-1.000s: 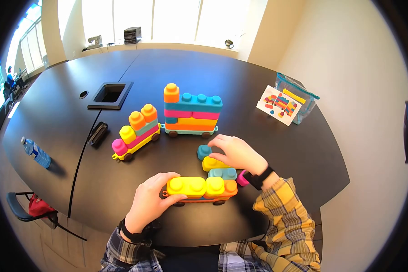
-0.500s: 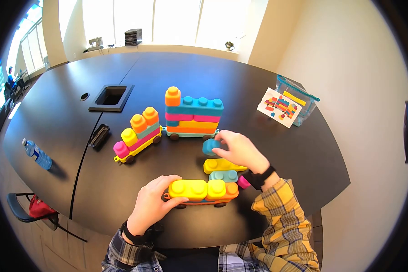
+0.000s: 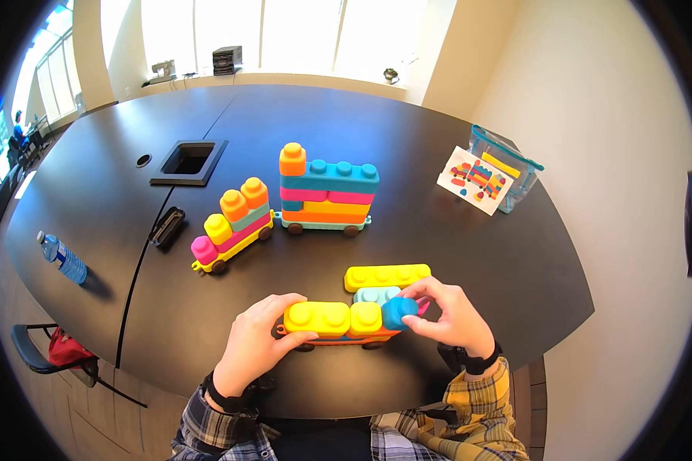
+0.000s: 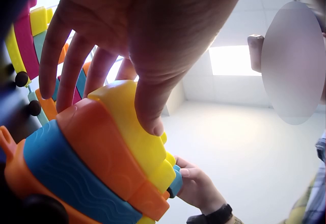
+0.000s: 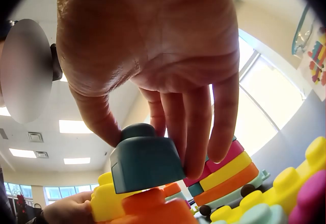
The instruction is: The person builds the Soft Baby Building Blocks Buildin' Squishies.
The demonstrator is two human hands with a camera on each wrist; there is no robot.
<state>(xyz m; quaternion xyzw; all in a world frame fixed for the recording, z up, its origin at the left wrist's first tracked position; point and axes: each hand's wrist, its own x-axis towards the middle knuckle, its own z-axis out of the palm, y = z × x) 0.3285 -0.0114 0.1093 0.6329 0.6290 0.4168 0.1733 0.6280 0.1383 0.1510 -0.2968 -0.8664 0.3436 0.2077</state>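
My right hand (image 3: pixel 457 316) pinches a small blue block (image 3: pixel 399 313) between thumb and fingers, over the right end of a wheeled block car. In the right wrist view the block (image 5: pixel 147 164) overlaps the stud of an orange block (image 5: pixel 147 203) just below it. My left hand (image 3: pixel 258 336) grips the car's left end, thumb on the near side of a long yellow block (image 3: pixel 317 319). A smaller yellow block (image 3: pixel 366 318) sits beside that one. The left wrist view shows orange and blue layers (image 4: pixel 71 165) under the yellow, on an orange wheeled base.
A long yellow block (image 3: pixel 388 276) and a light teal block (image 3: pixel 377 294) lie just behind the car. Two built cars, one tall (image 3: pixel 328 192) and one stepped (image 3: pixel 234 230), stand farther back. A picture card (image 3: pixel 475 180) leans on a clear bag (image 3: pixel 519 173); a water bottle (image 3: pixel 61 259) stands left.
My right hand has picked up the blue block from beyond the loose yellow block and carried it toward me, over the car's right end. The left hand keeps its grip.
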